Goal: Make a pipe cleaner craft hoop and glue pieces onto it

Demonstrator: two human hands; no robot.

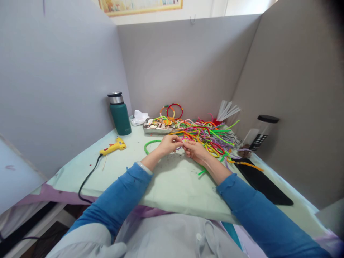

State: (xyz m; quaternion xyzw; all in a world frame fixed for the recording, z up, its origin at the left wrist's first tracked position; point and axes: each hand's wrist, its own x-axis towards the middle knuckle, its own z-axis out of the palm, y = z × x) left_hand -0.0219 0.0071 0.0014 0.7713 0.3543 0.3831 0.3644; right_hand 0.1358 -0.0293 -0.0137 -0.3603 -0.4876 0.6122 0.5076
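My left hand and my right hand meet above the middle of the table, fingertips pinched together. Whatever lies between the fingertips is too small to make out. Just behind my left hand, partly hidden by it, is a green fuzzy ring. Beyond my right hand spreads a tangled heap of colourful pipe cleaners. A loose bright-green piece lies under my right wrist.
A metal tray of shells stands at the back, with two wrapped rings behind it. Left are a green bottle and a yellow glue gun with its cord. Right are glue sticks, a clear bottle and a black flat object.
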